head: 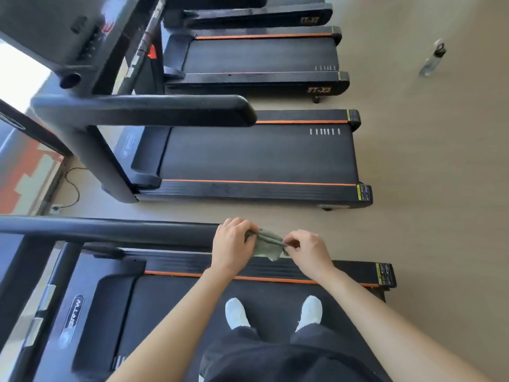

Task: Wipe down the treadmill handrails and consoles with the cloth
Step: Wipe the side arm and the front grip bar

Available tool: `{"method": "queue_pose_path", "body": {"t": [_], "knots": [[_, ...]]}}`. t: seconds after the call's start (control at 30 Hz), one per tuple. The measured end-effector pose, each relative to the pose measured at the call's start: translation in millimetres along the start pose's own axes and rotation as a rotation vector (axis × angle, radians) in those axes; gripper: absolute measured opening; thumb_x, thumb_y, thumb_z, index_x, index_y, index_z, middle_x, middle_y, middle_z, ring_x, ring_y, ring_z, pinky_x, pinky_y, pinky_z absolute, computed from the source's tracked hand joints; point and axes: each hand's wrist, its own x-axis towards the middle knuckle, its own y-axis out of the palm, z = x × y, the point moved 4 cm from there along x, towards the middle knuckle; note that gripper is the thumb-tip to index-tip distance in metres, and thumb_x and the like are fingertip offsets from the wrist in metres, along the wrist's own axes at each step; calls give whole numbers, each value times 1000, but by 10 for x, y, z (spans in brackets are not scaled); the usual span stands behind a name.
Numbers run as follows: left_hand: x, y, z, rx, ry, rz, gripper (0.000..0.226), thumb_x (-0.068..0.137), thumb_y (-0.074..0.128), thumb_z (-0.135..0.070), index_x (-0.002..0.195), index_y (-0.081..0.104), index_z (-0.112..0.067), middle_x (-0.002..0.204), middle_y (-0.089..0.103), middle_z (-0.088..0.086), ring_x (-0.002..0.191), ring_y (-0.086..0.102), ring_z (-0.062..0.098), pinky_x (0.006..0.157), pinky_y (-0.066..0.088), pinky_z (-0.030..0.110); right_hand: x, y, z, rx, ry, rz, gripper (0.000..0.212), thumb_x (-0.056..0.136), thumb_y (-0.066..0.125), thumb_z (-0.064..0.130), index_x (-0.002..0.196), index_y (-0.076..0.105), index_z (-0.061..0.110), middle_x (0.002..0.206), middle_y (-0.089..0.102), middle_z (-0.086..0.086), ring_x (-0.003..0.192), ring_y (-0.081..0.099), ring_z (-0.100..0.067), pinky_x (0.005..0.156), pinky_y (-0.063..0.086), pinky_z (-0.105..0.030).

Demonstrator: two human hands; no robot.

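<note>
The left hand (234,245) grips one end of the green cloth (268,244) at the handrail (110,232) tip. The right hand (308,250) pinches the other end with curled fingers (292,242).

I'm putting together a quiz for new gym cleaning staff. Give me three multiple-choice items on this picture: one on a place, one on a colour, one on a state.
1. Where is the water bottle?
A. on a running belt
B. on the floor
C. on a console

2. What colour is the stripe beside the belt of the next treadmill?
A. blue
B. white
C. orange

3. What is the state of the cloth?
A. held between both hands
B. lying on the ground
C. draped over a console

Answers:
1 B: it sits on bare flooring, apart from the machines.
2 C: an orange line runs along each side of the belt.
3 A: the left hand grips one end and the right hand pinches the other, by the end of the handrail.
</note>
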Motion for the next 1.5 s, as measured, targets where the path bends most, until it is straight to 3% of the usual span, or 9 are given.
{"method": "queue_pose_path", "body": {"t": [0.2,0.37,0.57,0.7,0.87,0.97,1.13,1.33,1.5], "knots": [[74,202,-754,-452,-118,174,25,81,76,-7,98,79,-25,86,62,-16,72,61,3,69,45,13,43,-606,-413,80,175,180,26,79,75,20,101,64,28,101,65,15,96,60,-8,78,44,-22],[396,262,-1112,-569,-29,301,32,79,68,-8,97,78,-33,91,65,-13,66,64,14,66,51,25,389,-970,-150,311,-8,277,68,83,72,6,143,49,29,134,51,22,114,50,6,83,35,0],[1031,181,-1051,-581,-11,290,37,82,63,0,99,79,-29,81,70,-17,65,54,5,66,44,18,1095,-1212,7,170,-54,342,11,82,75,10,83,71,20,80,71,4,71,62,-6,67,47,-17],[1527,71,-730,-629,-95,200,32,82,75,-8,103,75,-31,93,74,-17,71,63,13,71,52,24,1733,-1333,161,-1,-97,275,12,80,79,21,75,68,21,77,64,2,64,54,-6,62,43,-17],[1949,58,-343,-705,-268,251,26,82,69,-8,88,78,-32,74,76,3,73,75,24,77,61,43,2560,-1356,507,-203,-158,271,11,76,75,19,71,66,23,65,52,8,61,47,-10,59,42,-30],[2249,-6,-112,-688,-359,117,18,82,71,-13,84,78,-29,73,76,-2,76,74,20,80,59,46,3024,-1315,718,-288,-136,243,9,77,72,18,72,67,24,60,56,10,62,52,-11,60,44,-29],[2783,-245,136,-552,-474,-238,5,86,74,-27,86,78,-30,81,69,-12,75,63,-2,77,54,30,3709,-1202,1112,-266,-91,170,11,82,66,20,77,65,29,72,67,10,76,67,-20,73,56,-33],[3304,-411,327,-466,-711,-514,12,90,66,-36,90,78,-38,73,59,-14,79,58,8,73,47,29,4458,-970,1440,2,-61,155,19,89,68,9,82,63,26,87,70,9,89,67,-13,82,55,-31],[3633,-203,476,-549,-968,-714,15,94,61,-38,98,75,-37,83,72,-17,84,67,7,81,56,32,4922,-665,1366,13,-214,461,39,91,62,4,123,62,26,115,67,14,108,62,-4,103,49,-30]]}}
